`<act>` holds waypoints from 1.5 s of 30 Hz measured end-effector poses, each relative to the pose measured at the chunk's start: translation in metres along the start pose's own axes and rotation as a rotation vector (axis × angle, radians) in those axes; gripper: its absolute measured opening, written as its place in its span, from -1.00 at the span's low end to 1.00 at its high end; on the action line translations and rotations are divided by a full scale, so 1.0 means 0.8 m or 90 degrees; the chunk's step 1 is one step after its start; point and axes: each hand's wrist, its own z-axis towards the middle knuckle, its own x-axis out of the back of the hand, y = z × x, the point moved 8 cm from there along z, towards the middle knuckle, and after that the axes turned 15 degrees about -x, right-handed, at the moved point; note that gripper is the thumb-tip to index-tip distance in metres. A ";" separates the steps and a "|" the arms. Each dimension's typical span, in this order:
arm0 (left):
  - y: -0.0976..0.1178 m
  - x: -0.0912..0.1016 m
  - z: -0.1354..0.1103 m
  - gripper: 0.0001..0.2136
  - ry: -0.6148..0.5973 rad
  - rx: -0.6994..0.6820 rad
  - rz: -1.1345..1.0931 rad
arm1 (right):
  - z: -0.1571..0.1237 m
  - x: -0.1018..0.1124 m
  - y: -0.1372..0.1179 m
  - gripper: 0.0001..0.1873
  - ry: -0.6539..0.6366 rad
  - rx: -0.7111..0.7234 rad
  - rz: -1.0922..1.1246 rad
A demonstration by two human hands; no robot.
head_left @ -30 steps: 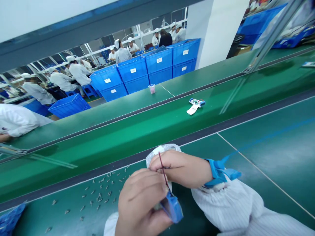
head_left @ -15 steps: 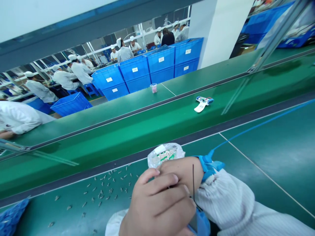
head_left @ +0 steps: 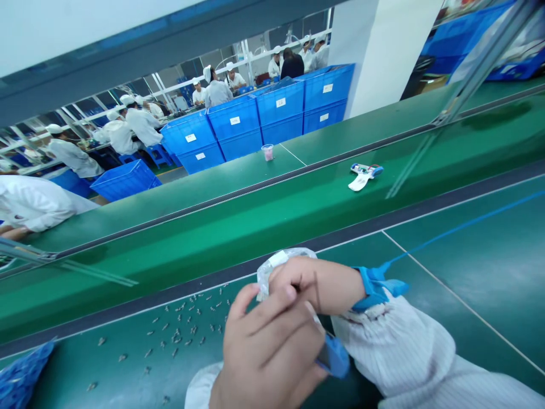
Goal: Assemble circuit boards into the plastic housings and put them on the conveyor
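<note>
My left hand (head_left: 268,346) is closed around a blue-and-grey part (head_left: 334,357), most of it covered by the fingers. A thin dark rod (head_left: 317,291) rises beside that hand; where it is fixed is hidden. Just beyond, my right hand (head_left: 298,278), with a blue wrist strap (head_left: 377,287), bends its curled fingers down over a clear plastic bag (head_left: 266,270). What those fingertips hold, if anything, is out of sight. Small metal pieces (head_left: 176,335) lie scattered on the green bench to the left.
Across the green conveyor belt (head_left: 238,218) rests a white-and-blue handheld device (head_left: 361,177). A clear cup (head_left: 267,152) stands on the far ledge. Blue bubbled wrap (head_left: 25,375) lies at lower left. The strap's blue cord (head_left: 468,221) runs off right. Stacked blue crates (head_left: 236,125) and co-workers are behind.
My right hand has moved over the bag, covering the small pale pieces seen in it before. My left hand, with the blue-and-grey part and the rod, has shifted slightly left.
</note>
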 end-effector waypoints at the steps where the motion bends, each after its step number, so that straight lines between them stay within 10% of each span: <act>1: -0.007 0.001 -0.004 -0.87 -0.012 0.027 0.015 | -0.001 0.002 -0.005 -0.80 0.005 -0.004 0.033; 7: -0.071 0.007 -0.067 -0.76 0.258 0.504 -0.143 | -0.020 0.038 -0.025 -0.78 0.314 0.011 0.116; 10: -0.080 -0.011 -0.076 -0.77 0.313 0.610 -0.278 | -0.026 0.037 -0.032 -0.78 0.378 0.043 0.116; 24: -0.077 -0.030 -0.068 -0.78 0.402 0.618 -0.510 | -0.033 0.026 -0.055 -0.74 0.328 0.132 0.077; 45: -0.065 -0.027 -0.074 -0.72 0.221 0.596 -0.494 | -0.040 0.010 -0.068 -0.74 0.187 0.160 -0.063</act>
